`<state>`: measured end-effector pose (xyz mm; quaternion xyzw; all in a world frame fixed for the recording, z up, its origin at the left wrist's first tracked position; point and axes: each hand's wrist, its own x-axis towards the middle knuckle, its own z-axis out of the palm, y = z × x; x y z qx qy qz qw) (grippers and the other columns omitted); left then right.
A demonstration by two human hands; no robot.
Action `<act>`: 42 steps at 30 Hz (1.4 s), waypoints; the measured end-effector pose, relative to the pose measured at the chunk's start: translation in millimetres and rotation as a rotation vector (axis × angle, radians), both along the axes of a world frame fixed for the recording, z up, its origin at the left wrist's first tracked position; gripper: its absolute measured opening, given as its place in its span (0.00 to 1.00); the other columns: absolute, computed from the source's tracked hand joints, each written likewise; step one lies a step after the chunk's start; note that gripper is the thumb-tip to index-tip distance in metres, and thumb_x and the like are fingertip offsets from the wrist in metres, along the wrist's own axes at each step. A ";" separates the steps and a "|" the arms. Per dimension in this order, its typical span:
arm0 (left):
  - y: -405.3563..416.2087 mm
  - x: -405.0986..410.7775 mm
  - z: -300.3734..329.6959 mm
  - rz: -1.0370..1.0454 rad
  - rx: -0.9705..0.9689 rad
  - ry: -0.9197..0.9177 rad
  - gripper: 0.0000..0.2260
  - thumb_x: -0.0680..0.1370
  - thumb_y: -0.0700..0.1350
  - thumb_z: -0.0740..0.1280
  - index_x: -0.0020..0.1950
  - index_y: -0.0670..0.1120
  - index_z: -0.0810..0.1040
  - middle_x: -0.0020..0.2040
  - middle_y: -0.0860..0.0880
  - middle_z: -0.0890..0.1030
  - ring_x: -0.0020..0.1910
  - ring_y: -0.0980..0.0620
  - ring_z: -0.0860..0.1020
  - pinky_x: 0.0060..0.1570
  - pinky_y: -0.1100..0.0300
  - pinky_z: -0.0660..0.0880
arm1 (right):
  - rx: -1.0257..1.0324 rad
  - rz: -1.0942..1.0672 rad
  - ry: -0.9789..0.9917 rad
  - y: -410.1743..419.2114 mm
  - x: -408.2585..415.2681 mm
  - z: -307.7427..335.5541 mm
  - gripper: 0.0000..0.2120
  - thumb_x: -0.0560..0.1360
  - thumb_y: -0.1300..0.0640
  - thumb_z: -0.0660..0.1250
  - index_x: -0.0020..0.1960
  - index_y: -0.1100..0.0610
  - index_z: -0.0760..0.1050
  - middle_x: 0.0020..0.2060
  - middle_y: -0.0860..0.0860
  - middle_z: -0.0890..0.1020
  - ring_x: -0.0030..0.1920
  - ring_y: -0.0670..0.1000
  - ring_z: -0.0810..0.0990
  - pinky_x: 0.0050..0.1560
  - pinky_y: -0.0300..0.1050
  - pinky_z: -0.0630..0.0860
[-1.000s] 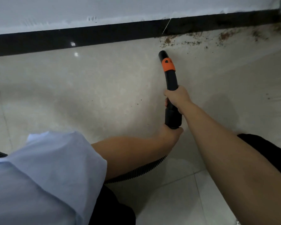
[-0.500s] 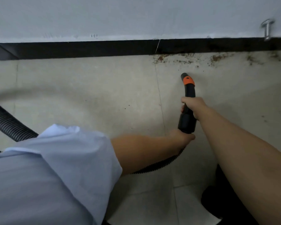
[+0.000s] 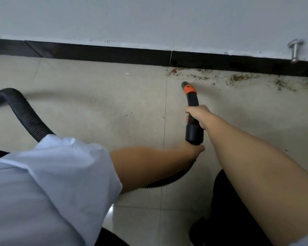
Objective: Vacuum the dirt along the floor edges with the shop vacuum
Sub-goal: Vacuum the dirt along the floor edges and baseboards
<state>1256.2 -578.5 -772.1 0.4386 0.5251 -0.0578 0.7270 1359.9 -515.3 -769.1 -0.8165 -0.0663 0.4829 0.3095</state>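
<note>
Two hands hold the vacuum wand: the left hand curls around the ribbed black hose just below the wand's cuff, and the right hand grips the wand's black shaft higher up. Beyond them, the orange-collared nozzle tip points at the tiled floor, near the reddish-brown dirt scattered along the black baseboard, under a metal door stop on the wall.

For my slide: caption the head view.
Both hands steer the vacuum nozzle toward dirt along the baseboard.
</note>
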 end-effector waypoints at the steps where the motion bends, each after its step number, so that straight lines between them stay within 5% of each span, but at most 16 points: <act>1: -2.3 2.0 -1.8 0.032 0.009 0.014 0.09 0.74 0.37 0.65 0.42 0.49 0.68 0.36 0.47 0.70 0.36 0.49 0.71 0.38 0.58 0.71 | 0.001 0.033 0.015 0.5 0.5 -0.5 0.05 0.72 0.65 0.64 0.41 0.60 0.67 0.28 0.55 0.75 0.25 0.52 0.74 0.28 0.41 0.72; 4: -9.4 8.7 -5.8 0.065 0.035 0.061 0.06 0.74 0.39 0.66 0.48 0.46 0.71 0.38 0.47 0.71 0.43 0.48 0.72 0.45 0.56 0.72 | 0.032 0.060 0.060 -2.2 4.8 -6.1 0.05 0.72 0.65 0.64 0.46 0.61 0.69 0.28 0.56 0.75 0.25 0.52 0.73 0.28 0.41 0.73; 12: -33.7 37.3 -3.7 -0.014 0.070 0.122 0.06 0.74 0.39 0.66 0.43 0.47 0.70 0.34 0.47 0.72 0.31 0.51 0.70 0.33 0.61 0.70 | 0.030 -0.045 0.069 -38.9 41.4 -7.6 0.07 0.71 0.64 0.64 0.49 0.61 0.69 0.27 0.54 0.75 0.24 0.51 0.73 0.31 0.44 0.76; 17: -32.6 65.3 5.6 -0.143 0.060 0.106 0.08 0.74 0.40 0.67 0.51 0.42 0.71 0.34 0.47 0.73 0.30 0.51 0.71 0.32 0.61 0.71 | 0.002 -0.180 0.005 -51.7 74.0 -1.2 0.07 0.72 0.64 0.64 0.50 0.62 0.69 0.28 0.54 0.74 0.24 0.51 0.72 0.23 0.38 0.71; 22: -26.4 73.7 -0.1 -0.169 0.051 0.079 0.10 0.74 0.40 0.67 0.52 0.41 0.71 0.35 0.46 0.73 0.30 0.51 0.71 0.32 0.61 0.71 | -0.007 -0.249 -0.036 -49.3 85.5 -5.5 0.07 0.72 0.65 0.63 0.49 0.63 0.69 0.27 0.55 0.73 0.24 0.51 0.72 0.26 0.42 0.72; 30: -3.6 53.8 -15.4 0.004 0.015 0.009 0.07 0.74 0.38 0.66 0.42 0.47 0.69 0.34 0.48 0.71 0.30 0.52 0.70 0.31 0.61 0.70 | 0.013 -0.107 0.004 -8.1 58.7 -4.5 0.07 0.72 0.66 0.64 0.48 0.63 0.69 0.28 0.56 0.74 0.25 0.53 0.72 0.28 0.42 0.73; 42: 12.5 30.2 -36.1 0.167 0.036 0.124 0.07 0.73 0.44 0.67 0.50 0.45 0.73 0.41 0.46 0.75 0.35 0.50 0.72 0.38 0.60 0.73 | 0.020 0.115 0.007 26.1 16.9 -13.3 0.09 0.72 0.63 0.63 0.52 0.60 0.68 0.28 0.54 0.76 0.26 0.51 0.75 0.33 0.43 0.74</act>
